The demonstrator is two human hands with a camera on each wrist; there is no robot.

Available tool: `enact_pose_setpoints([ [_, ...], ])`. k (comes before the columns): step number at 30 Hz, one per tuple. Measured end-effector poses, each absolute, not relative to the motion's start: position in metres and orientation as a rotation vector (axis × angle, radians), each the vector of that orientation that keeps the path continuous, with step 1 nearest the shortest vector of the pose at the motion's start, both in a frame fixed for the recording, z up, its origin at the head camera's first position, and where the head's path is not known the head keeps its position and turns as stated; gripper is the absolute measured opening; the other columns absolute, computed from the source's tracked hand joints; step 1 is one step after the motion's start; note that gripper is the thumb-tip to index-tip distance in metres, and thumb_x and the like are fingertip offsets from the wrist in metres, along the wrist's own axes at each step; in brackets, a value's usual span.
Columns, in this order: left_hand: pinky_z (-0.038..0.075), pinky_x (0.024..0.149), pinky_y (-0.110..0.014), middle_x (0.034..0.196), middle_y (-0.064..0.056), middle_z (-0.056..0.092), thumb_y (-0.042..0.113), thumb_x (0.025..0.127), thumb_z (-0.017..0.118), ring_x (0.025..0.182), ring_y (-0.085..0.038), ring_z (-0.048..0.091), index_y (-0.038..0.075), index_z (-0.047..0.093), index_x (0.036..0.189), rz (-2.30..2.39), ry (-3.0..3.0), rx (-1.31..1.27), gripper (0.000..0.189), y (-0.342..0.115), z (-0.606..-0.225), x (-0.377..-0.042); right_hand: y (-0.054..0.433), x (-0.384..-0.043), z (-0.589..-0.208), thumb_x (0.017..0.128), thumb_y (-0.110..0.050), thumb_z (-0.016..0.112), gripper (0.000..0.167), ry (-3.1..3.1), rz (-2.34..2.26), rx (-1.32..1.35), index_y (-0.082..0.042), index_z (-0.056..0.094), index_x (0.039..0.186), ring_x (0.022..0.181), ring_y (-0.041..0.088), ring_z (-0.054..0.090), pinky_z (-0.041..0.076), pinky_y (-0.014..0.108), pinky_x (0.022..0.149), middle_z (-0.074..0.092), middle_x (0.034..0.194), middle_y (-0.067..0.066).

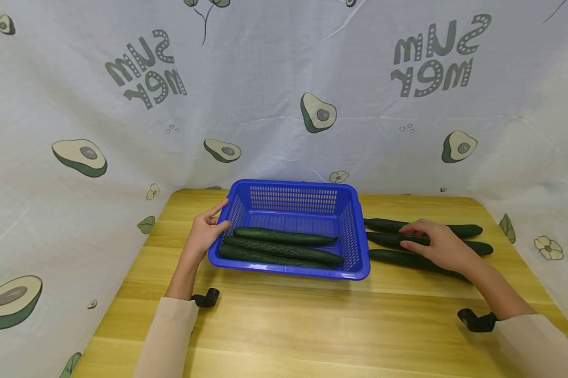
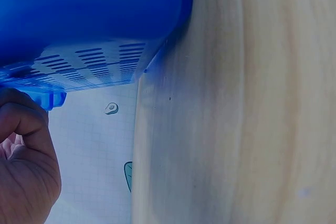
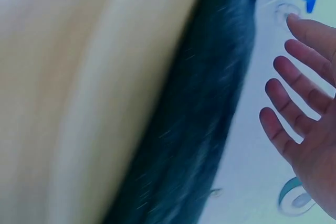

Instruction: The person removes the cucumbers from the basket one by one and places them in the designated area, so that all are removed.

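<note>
Some parts are covered, cut or not sharp.
In the head view, the right hand point(image 1: 440, 248) covers a part of the middle cucumber point(image 1: 383, 240) — and the picture's edge cuts the left sleeve point(image 1: 166, 336) and the right sleeve point(image 1: 539, 341). The left wrist view cuts the basket point(image 2: 105, 14) and the left hand point(image 2: 26, 166); in the right wrist view, the nearest cucumber point(image 3: 178, 114) and the table point(image 3: 68, 103) are blurred.

The basket point(image 1: 291, 270) is blue, the cucumbers point(image 1: 284, 249) dark green, the table point(image 1: 331, 325) yellow wood-grain, the cloth point(image 1: 260, 79) avocado-printed white.
</note>
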State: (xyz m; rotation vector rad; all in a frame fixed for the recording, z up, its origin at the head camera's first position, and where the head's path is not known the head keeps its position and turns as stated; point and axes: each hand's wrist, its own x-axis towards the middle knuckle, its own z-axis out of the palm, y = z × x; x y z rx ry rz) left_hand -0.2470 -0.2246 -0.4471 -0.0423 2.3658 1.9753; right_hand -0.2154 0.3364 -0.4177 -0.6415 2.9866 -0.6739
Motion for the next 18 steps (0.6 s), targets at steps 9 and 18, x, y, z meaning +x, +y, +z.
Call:
enact_pose_setpoints([
  [9, 0.054, 0.052, -0.024, 0.098, -0.024, 0.076, 0.005, 0.093, 0.068, 0.052, -0.009, 0.060, 0.032, 0.051, 0.153, 1.968, 2.370, -0.053, 0.068, -0.222, -0.446, -0.249, 0.293, -0.234, -0.394, 0.102, -0.030, 0.065, 0.045, 3.000, -0.796, -0.653, -0.004, 0.061, 0.138, 0.108, 0.033, 0.062, 0.051, 0.057, 0.092, 0.070, 0.121, 0.018],
  [18, 0.057, 0.054, -0.026, 0.095, -0.026, 0.075, 0.006, 0.092, 0.069, 0.055, -0.010, 0.064, 0.032, 0.052, 0.152, 1.964, 2.376, -0.084, 0.068, -0.222, -0.446, -0.248, 0.247, -0.243, -0.388, 0.099, -0.028, 0.069, 0.042, 2.965, -0.922, -0.756, -0.005, 0.065, 0.135, 0.110, 0.033, 0.063, 0.052, 0.058, 0.096, 0.071, 0.122, 0.015],
])
